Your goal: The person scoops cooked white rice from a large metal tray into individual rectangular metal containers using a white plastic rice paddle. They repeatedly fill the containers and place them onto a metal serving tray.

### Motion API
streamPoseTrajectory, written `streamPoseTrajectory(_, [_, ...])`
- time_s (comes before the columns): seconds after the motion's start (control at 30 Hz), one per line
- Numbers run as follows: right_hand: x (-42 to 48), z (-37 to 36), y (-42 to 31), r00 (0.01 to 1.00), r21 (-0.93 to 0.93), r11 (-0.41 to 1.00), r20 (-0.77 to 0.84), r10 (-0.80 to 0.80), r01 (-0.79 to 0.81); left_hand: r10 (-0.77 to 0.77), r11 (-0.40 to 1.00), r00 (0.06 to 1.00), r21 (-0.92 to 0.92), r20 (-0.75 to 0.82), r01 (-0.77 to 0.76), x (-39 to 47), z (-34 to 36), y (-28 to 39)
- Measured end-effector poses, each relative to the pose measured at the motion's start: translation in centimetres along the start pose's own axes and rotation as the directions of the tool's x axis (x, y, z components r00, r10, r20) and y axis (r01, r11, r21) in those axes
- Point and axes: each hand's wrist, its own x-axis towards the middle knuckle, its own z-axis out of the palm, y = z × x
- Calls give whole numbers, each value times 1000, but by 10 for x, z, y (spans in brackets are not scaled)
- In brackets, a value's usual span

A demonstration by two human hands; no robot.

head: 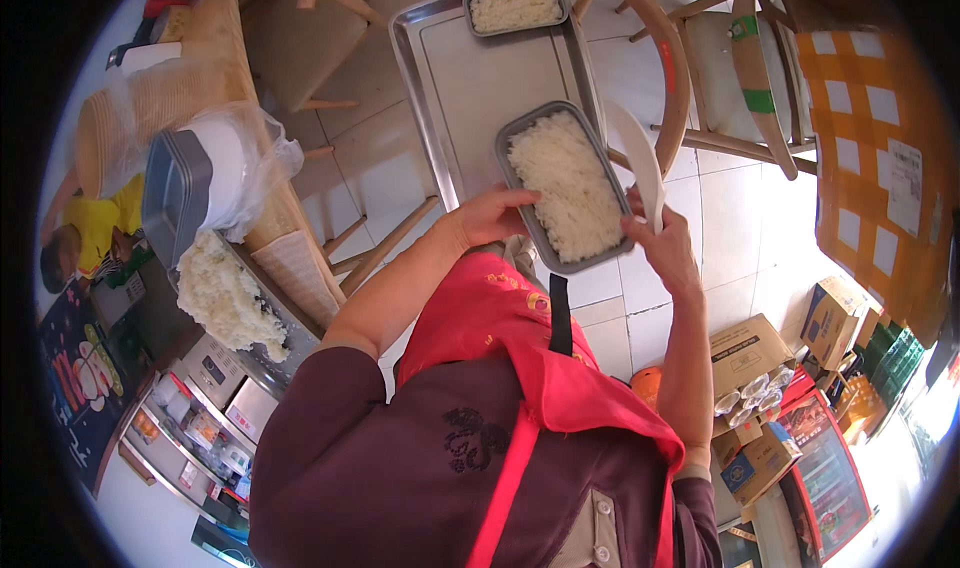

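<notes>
Both of my hands hold a grey rectangular container of cooked white rice, tilted over the near end of a large metal tray. My left hand grips its left side, the thumb over the rim. My right hand holds its lower right corner and also a white rice paddle, which points away from me. A second grey container of rice sits at the tray's far end. To my left, a heap of cooked rice lies in a metal pan.
A wooden table on the left bears stacked grey containers and plastic-wrapped stacked lids or containers. Wooden chairs stand beyond the tray and at right, near a taped carton. A person in yellow is at far left.
</notes>
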Motion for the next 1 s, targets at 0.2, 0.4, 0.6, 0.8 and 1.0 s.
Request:
streamPoseTrajectory(0.2, [1, 14, -12, 969, 78, 987, -196, 153, -140, 182, 915, 944, -303, -276, -265, 80, -68, 6])
streamPoseTrajectory(0.4, [-39, 22, 43, 923, 68, 935, -149, 354, -348, 367, 691, 803, -440, -470, -573, 184, -133, 32])
streamPoseTrajectory(0.6, [-50, 34, 78, 864, 156, 888, -210, 458, -433, 366, 594, 718, -445, -592, -670, 248, -135, 72])
streamPoseTrajectory(0.8, [-45, 42, 78, 891, -74, 894, -150, 429, -443, 321, 699, 740, -379, -591, -606, 268, -119, 95])
streamPoseTrajectory(1.0, [-51, 48, 91, 906, -166, 892, -140, 400, -420, 335, 813, 812, -289, -478, -506, 268, -133, 86])
